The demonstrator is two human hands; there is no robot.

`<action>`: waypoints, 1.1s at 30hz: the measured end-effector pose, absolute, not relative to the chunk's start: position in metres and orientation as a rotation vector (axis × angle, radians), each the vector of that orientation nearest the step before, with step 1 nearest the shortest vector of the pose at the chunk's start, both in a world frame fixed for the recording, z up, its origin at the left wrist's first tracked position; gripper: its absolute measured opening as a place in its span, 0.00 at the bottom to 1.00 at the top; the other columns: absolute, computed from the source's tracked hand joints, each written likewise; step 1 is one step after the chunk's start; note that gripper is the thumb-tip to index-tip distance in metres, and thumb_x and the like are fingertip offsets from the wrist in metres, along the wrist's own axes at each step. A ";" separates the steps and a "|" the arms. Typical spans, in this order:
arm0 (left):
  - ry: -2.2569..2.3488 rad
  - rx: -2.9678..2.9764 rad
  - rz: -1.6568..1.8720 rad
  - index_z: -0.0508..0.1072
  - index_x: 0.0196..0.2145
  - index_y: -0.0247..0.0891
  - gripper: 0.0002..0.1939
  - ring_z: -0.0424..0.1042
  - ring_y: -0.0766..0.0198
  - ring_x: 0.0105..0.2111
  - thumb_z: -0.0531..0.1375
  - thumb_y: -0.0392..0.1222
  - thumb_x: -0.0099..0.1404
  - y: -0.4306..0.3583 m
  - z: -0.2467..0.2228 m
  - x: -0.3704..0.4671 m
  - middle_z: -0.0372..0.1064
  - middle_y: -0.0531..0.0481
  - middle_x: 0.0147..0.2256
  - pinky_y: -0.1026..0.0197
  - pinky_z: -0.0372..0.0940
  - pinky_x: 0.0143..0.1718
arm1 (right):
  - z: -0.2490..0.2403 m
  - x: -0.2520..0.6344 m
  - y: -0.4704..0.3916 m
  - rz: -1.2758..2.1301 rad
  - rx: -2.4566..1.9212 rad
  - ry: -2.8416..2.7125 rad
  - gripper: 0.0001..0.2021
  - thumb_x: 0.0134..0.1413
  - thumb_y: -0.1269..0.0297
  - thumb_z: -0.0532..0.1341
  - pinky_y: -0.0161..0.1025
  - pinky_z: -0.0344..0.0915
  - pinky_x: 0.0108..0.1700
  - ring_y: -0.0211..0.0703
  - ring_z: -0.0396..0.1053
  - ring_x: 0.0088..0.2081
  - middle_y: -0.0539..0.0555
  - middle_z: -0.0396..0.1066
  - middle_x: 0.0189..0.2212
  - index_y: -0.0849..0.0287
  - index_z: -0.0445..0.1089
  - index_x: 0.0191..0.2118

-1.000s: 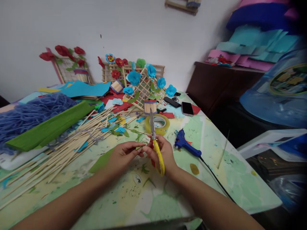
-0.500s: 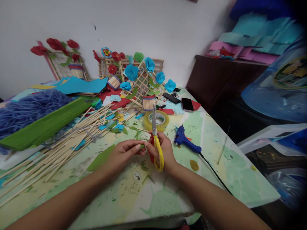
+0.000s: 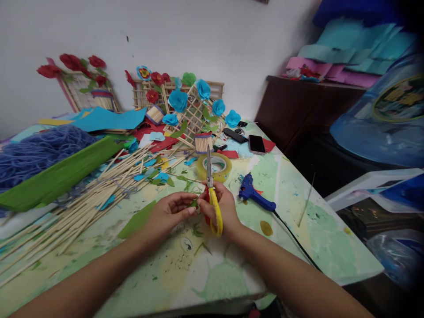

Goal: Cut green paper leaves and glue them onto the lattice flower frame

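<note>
My right hand [image 3: 228, 211] is closed around a pair of scissors [image 3: 216, 214] with yellow and red handles. Their blades point away from me and look closed. My left hand [image 3: 167, 213] pinches a small green paper piece [image 3: 193, 203], which the fingertips partly cover. The right thumb and fingertips are close against the same piece; whether they grip it too is hard to see. Left of the hands lies a larger green paper sheet [image 3: 137, 220], partly under the left forearm. Green scraps [image 3: 198, 229] are scattered on the table just below the fingers.
Beyond the hands sits a roll of tape [image 3: 226, 170]. A blue glue gun [image 3: 253, 194] lies to the right, its cord trailing forward. Thin wooden sticks [image 3: 96, 201] and blue yarn [image 3: 46, 148] fill the left. Stick lattices with blue paper flowers [image 3: 179, 100] stand behind, near a phone [image 3: 256, 144].
The left fingers have loosened and spread a little around the green piece, and its fingertips sit slightly apart from the right hand. The whole view has shifted slightly.
</note>
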State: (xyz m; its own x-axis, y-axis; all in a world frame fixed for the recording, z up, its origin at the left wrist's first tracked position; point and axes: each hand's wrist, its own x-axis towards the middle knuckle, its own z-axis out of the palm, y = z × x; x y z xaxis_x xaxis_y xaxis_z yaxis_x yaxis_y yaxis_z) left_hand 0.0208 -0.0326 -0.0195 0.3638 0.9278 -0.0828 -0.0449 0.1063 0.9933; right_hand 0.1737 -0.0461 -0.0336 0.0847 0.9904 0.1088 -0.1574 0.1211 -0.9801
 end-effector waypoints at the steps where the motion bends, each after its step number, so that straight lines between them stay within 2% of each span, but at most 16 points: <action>1: 0.942 1.250 0.902 0.77 0.35 0.41 0.12 0.74 0.60 0.35 0.69 0.38 0.49 -0.033 -0.020 0.021 0.76 0.48 0.35 0.58 0.68 0.38 | -0.034 0.173 -0.046 1.138 -1.046 -1.101 0.24 0.37 0.68 0.65 0.34 0.65 0.28 0.35 0.65 0.24 0.45 0.67 0.24 0.57 0.64 0.45; 5: 0.986 1.297 0.912 0.75 0.30 0.40 0.09 0.72 0.63 0.31 0.68 0.43 0.51 -0.032 -0.019 0.019 0.73 0.52 0.29 0.61 0.65 0.36 | -0.035 0.172 -0.049 1.061 -1.067 -1.219 0.22 0.38 0.69 0.63 0.34 0.64 0.29 0.37 0.66 0.25 0.46 0.67 0.25 0.58 0.66 0.44; 10: 1.040 1.351 0.896 0.73 0.28 0.38 0.09 0.67 0.65 0.27 0.66 0.45 0.53 -0.031 -0.019 0.019 0.69 0.53 0.26 0.63 0.61 0.30 | -0.035 0.172 -0.050 1.035 -1.052 -1.258 0.23 0.38 0.68 0.66 0.36 0.66 0.33 0.38 0.68 0.29 0.48 0.68 0.28 0.57 0.66 0.46; 15: 1.084 1.379 0.947 0.73 0.29 0.39 0.09 0.67 0.65 0.28 0.66 0.45 0.53 -0.032 -0.018 0.019 0.70 0.53 0.27 0.63 0.61 0.30 | -0.033 0.172 -0.049 1.116 -1.044 -1.187 0.25 0.35 0.64 0.70 0.34 0.63 0.28 0.36 0.65 0.25 0.46 0.67 0.25 0.56 0.66 0.44; 20: 1.046 1.307 1.003 0.72 0.32 0.39 0.11 0.69 0.64 0.31 0.68 0.43 0.52 -0.031 -0.018 0.019 0.71 0.52 0.29 0.62 0.63 0.34 | -0.033 0.172 -0.049 1.114 -1.037 -1.233 0.24 0.35 0.67 0.67 0.34 0.64 0.30 0.37 0.66 0.26 0.46 0.69 0.26 0.56 0.65 0.44; 26: 0.962 1.156 1.047 0.70 0.37 0.39 0.17 0.69 0.65 0.31 0.69 0.40 0.50 -0.028 -0.025 0.017 0.69 0.53 0.29 0.63 0.63 0.32 | -0.032 0.172 -0.048 1.140 -1.061 -1.162 0.23 0.36 0.67 0.65 0.32 0.63 0.26 0.35 0.65 0.24 0.45 0.67 0.23 0.57 0.65 0.44; 33: 0.941 1.190 0.970 0.72 0.41 0.39 0.20 0.69 0.65 0.35 0.70 0.37 0.50 -0.029 -0.028 0.017 0.69 0.51 0.35 0.63 0.64 0.37 | -0.025 0.177 -0.046 1.079 -1.098 -1.174 0.24 0.37 0.63 0.68 0.34 0.64 0.28 0.37 0.65 0.25 0.46 0.67 0.23 0.58 0.65 0.45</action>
State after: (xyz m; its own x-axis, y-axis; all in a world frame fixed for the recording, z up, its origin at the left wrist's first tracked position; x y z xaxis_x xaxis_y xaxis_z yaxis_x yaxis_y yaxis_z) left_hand 0.0170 -0.0294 -0.0285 0.3079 0.9487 -0.0717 -0.1005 0.1073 0.9891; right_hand 0.1769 -0.0464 -0.0251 0.0789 0.9874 0.1371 -0.0535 0.1415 -0.9885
